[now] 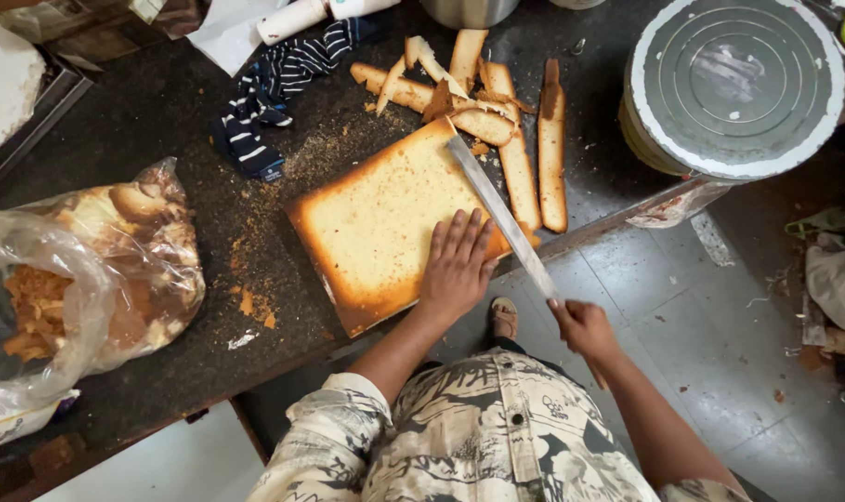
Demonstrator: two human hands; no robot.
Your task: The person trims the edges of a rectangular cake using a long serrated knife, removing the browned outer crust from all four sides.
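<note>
On speckled counter (162,112), square sponge (385,218), long knife (501,214)

**Bags and wrappers on the dark bench**

Two clear plastic bags sit at the left end of the bench (190,102). The nearer clear bag (32,307) gapes open at the far left edge, showing orange-brown crumbs inside. Touching it on the right, a crumpled bag of crusts (148,251) lies on its side, filled with brown and pale pieces. At the top left corner lies a shiny brownish wrapper (78,23), partly cut off by the frame.
</note>
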